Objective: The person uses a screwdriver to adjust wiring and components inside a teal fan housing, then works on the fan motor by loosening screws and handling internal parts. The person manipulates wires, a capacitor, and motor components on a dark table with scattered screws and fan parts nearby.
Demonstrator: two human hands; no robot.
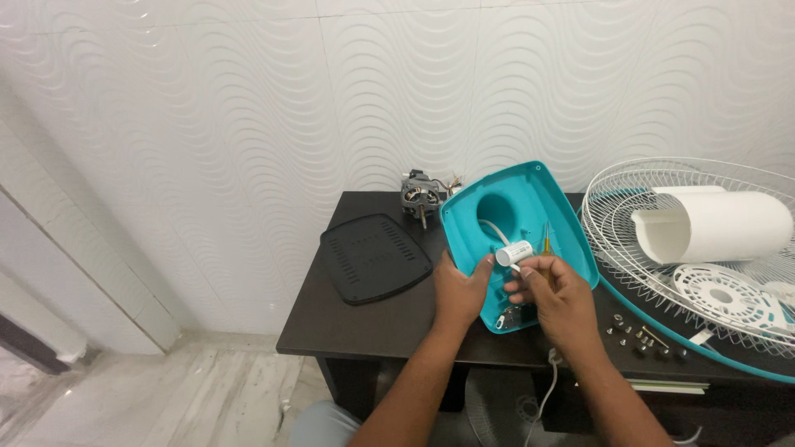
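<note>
Hands first: our left hand [460, 290] lies curled against the lower edge of the teal cover [517, 236], steadying it, while our right hand [553, 291] pinches a small white cylinder [514, 252], likely a capacitor, just inside the cover's hollow. That cover stands tilted on the dark counter [364, 319], between the black grille plate [374, 257] and the wire guard [696, 248]. We judge the cylinder light, smooth and a bit slippery, best held by its body and not by its thin leads; the cover looks like stiff, light plastic, easiest gripped at the rim. A white cord [546, 389] drops off the counter edge, its end cut off from us. What sits in the cover's bottom corner is masked by our fingers, and the motor [421, 195] behind is partly hidden. Small screws [638, 335] lie well apart to the right.
</note>
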